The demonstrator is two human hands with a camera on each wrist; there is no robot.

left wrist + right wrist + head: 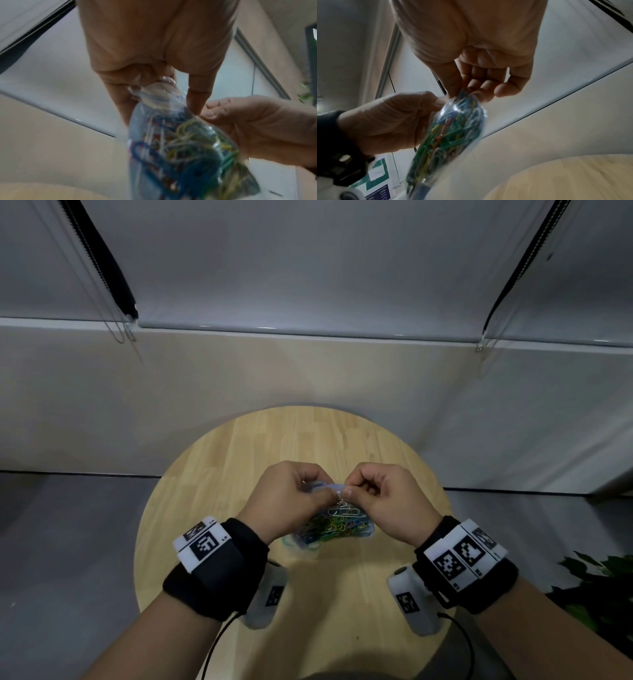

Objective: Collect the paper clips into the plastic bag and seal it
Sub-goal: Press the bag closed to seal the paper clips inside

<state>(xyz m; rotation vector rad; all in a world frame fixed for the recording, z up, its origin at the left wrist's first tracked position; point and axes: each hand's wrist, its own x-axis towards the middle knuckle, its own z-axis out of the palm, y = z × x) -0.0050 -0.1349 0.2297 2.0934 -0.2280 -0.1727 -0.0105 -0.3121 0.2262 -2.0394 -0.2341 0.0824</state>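
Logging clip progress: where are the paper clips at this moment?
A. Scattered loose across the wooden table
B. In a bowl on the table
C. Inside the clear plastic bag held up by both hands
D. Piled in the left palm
C: the coloured paper clips sit inside the plastic bag, whose top the left hand and right hand pinch above the table.

I take this for an office or meeting room: beyond my hands hang grey roller blinds [308, 261] with bead chains over a plain beige wall, a round pale wooden table [342, 440] sits beneath them, and a green leafy plant [596, 583] grows to their right.
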